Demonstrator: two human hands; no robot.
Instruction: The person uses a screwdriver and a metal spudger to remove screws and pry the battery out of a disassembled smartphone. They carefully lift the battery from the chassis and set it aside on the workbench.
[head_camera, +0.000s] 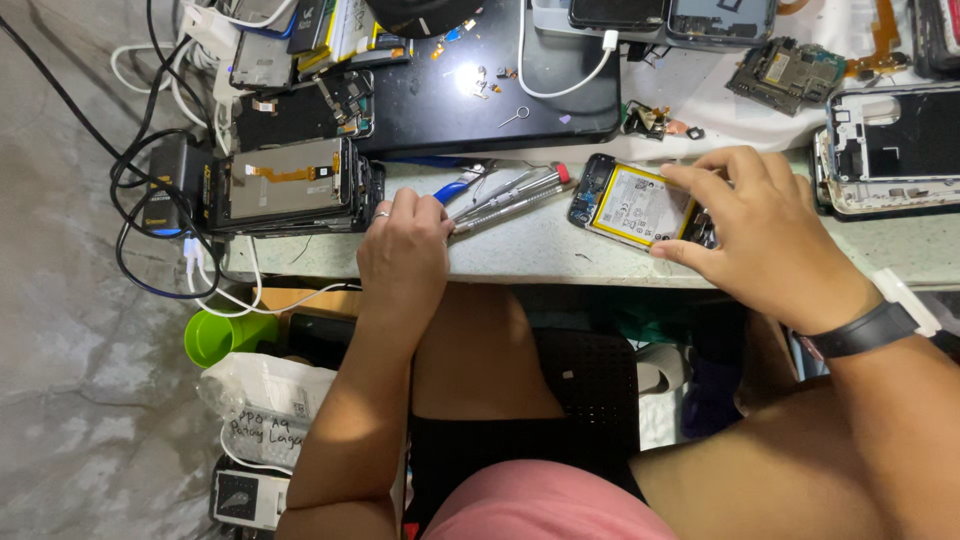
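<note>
Opened phone under the right hand, tools under the left.

The right hand (770, 235) curls its fingers on the opened black smartphone with a yellow-white battery (640, 205), lying on the pale counter (540, 250), long axis slanting left-up to right-down. Back cover is off; battery remains in. The left hand (405, 250) rests half-closed near grey metal tweezers (510, 195).

My left hand (403, 250) rests at the worktop's (540, 250) near edge, just beside the tweezers (505, 197) lying to its right. Right of those lies the opened phone (635, 205), under my right hand (765, 240). A stack of phone screens (285, 185) sits at the left end, a mat (480, 90) behind the tweezers, and a phone frame (890, 150) at the right edge.
</note>
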